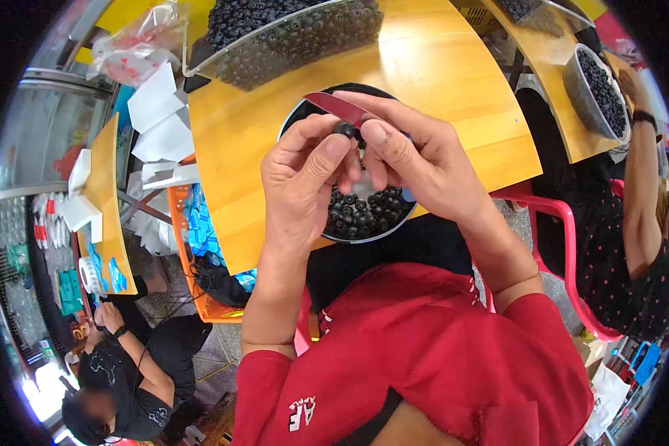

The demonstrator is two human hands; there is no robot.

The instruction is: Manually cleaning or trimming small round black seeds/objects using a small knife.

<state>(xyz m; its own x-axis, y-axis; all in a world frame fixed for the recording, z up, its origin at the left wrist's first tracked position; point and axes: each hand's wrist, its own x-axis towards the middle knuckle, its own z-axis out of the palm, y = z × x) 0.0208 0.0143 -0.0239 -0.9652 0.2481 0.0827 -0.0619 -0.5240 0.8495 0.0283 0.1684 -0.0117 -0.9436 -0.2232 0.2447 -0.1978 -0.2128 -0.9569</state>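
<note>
Left hand (299, 169): the grip pinches 1 dark round berry (343, 129) between thumb and finger.
Right hand (427, 157): the grip holds a red knife (333, 105), blade toward the left, just beyond the berry.
Bowl (299, 116): it stands on the table (468, 97), under the 2 hands, with many loose berries (360, 217) inside.
Clear bin (275, 29): at the far left of the table, with more berries (238, 21).
</note>
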